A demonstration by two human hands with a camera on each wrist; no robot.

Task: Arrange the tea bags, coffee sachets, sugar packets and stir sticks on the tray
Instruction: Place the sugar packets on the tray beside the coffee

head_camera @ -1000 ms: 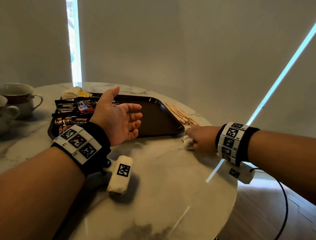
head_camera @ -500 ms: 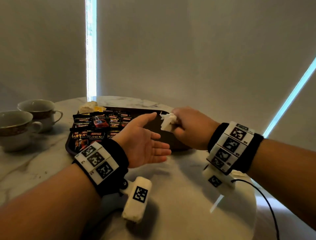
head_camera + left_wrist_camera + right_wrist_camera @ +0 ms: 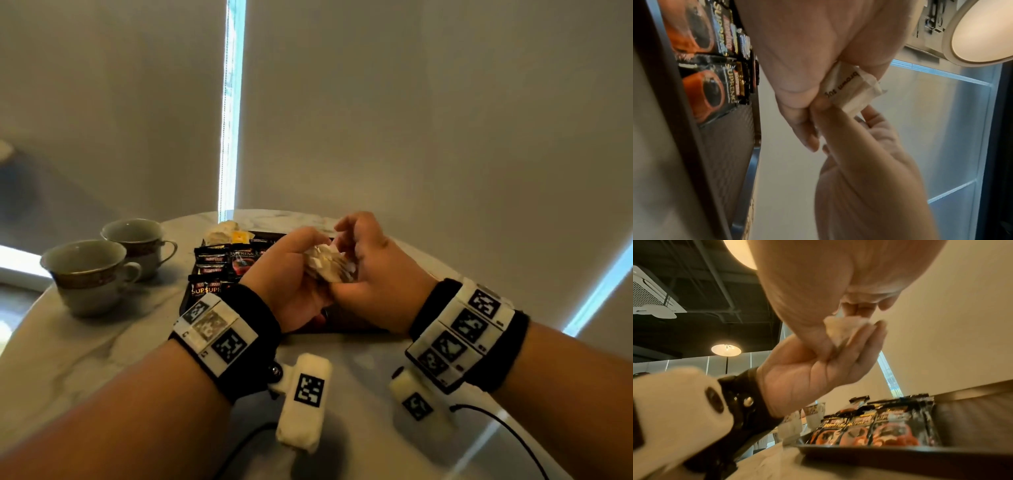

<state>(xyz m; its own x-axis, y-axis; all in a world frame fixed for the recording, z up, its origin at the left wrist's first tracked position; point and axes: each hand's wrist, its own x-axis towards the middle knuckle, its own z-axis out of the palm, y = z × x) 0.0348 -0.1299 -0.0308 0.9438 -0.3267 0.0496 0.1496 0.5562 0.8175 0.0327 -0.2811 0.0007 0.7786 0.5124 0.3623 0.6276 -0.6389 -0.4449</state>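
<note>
Both your hands, left (image 3: 291,274) and right (image 3: 373,270), clutch the sugar packets (image 3: 327,263) together above the tray (image 3: 186,301).

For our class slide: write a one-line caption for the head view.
Both hands hold sugar packets above the tray of coffee sachets.

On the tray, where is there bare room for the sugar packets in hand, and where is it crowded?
The tray floor to the right of the coffee sachets is bare up to the right rim. The left part is packed with overlapping sachets, tea bags at its far corner. Both hands, left hand and right hand, hold the sugar packets above the tray.
</note>
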